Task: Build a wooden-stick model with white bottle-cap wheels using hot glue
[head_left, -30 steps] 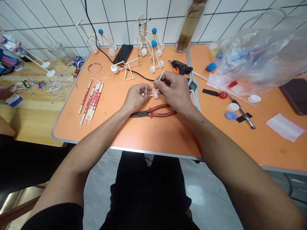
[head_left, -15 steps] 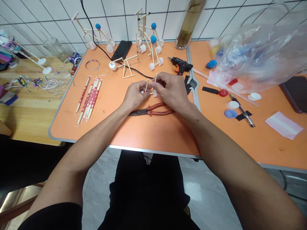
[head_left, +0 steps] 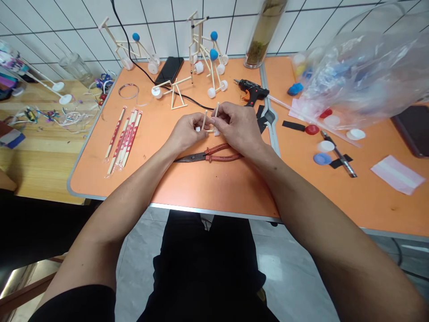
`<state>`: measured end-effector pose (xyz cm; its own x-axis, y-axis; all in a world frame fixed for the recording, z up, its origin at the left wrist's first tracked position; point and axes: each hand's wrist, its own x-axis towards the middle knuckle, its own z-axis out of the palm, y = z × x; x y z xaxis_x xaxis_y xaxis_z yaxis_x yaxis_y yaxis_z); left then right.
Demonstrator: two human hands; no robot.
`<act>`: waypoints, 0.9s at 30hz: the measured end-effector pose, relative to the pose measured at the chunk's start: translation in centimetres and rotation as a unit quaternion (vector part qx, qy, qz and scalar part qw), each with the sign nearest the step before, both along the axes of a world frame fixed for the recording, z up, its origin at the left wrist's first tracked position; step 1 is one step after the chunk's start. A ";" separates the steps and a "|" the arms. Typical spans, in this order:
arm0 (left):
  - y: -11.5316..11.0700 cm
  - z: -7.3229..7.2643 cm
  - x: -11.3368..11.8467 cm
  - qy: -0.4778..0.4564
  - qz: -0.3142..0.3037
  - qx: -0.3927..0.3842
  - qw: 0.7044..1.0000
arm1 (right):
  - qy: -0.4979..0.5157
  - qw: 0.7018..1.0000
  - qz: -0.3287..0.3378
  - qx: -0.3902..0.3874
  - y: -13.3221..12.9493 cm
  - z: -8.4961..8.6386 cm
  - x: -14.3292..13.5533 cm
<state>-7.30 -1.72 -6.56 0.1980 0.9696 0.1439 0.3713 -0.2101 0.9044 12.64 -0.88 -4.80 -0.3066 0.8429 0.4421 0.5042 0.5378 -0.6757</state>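
Close work at an orange table
Closed in a pinch, the left hand holds a thin stick, the right hand a second stick beside it, beyond red-handled pliers.

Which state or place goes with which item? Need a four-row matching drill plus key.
Items:
1. pliers
2. glue gun
3. sealed sticks
4. short stick

States or places:
A. left of the left hand
B. pinched by the right hand
C. red handles
D. black, orange trigger

Pairs: 1-C, 2-D, 3-A, 4-B
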 end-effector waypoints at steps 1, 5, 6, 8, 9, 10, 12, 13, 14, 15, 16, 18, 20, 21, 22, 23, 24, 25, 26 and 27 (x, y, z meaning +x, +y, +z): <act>0.1 0.2 -0.4 0.006 -0.016 -0.004 1.000 | 0.003 1.000 0.001 0.000 0.0 -0.1 0.0; 0.2 1.3 -1.7 0.040 -0.073 -0.030 0.996 | 0.006 1.000 -0.003 -0.001 0.0 -0.1 0.0; 0.1 1.6 -1.9 0.047 -0.078 -0.034 0.995 | 0.007 1.000 -0.003 0.000 0.0 -0.1 0.0; 0.0 2.1 -2.2 0.054 -0.081 -0.037 0.995 | 0.007 1.000 -0.001 0.003 0.0 -0.2 0.0; 0.0 2.3 -2.3 0.058 -0.082 -0.037 0.994 | 0.008 1.000 -0.001 0.005 0.0 -0.2 0.0; -0.1 2.5 -2.4 0.061 -0.083 -0.037 0.994 | 0.009 1.000 -0.001 0.008 0.1 -0.2 0.0; -0.1 2.5 -2.4 0.067 -0.084 -0.035 0.994 | 0.011 1.000 0.000 0.013 0.1 -0.3 0.0; -0.1 2.5 -2.4 0.069 -0.084 -0.034 0.994 | 0.013 1.000 0.000 0.014 0.1 -0.3 0.0; -0.1 2.4 -2.4 0.068 -0.082 -0.033 0.994 | 0.014 1.000 0.001 0.013 0.1 -0.3 0.0; 0.0 2.3 -2.4 0.068 -0.081 -0.033 0.994 | 0.015 1.000 0.001 0.013 0.0 -0.3 0.0; 0.0 2.2 -2.4 0.066 -0.079 -0.033 0.994 | 0.015 1.000 0.001 0.013 0.0 -0.2 0.0; 0.1 2.1 -2.3 0.064 -0.078 -0.033 0.994 | 0.017 1.000 0.000 0.013 0.0 -0.2 -0.1; 0.1 2.0 -2.2 0.061 -0.078 -0.031 0.995 | 0.018 1.000 -0.003 0.017 0.0 -0.2 -0.1; 0.1 2.0 -2.2 0.059 -0.077 -0.029 0.995 | 0.017 1.000 -0.004 0.018 0.0 -0.2 -0.1; 0.2 2.0 -2.2 0.058 -0.077 -0.027 0.995 | 0.016 1.000 -0.006 0.019 0.0 -0.2 -0.1; 0.2 2.0 -2.1 0.057 -0.078 -0.024 0.995 | 0.015 1.000 -0.008 0.020 0.0 -0.2 -0.1; 0.2 2.0 -2.1 0.058 -0.080 -0.021 0.995 | 0.013 1.000 -0.008 0.021 0.0 -0.2 0.0; 0.2 2.0 -2.1 0.058 -0.083 -0.019 0.995 | 0.011 1.000 -0.008 0.020 0.0 -0.2 0.0; 0.2 2.0 -2.2 0.057 -0.085 -0.017 0.995 | 0.009 1.000 -0.007 0.020 0.0 -0.2 0.0; 0.2 2.0 -2.2 0.055 -0.087 -0.017 0.995 | 0.009 1.000 -0.006 0.019 0.0 -0.2 0.0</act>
<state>-9.46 -1.53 -4.60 0.3762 0.9231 0.0798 0.4287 -0.2497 0.8683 12.61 -0.84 -5.00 -0.2891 0.8286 0.4794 0.4989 0.5579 -0.6632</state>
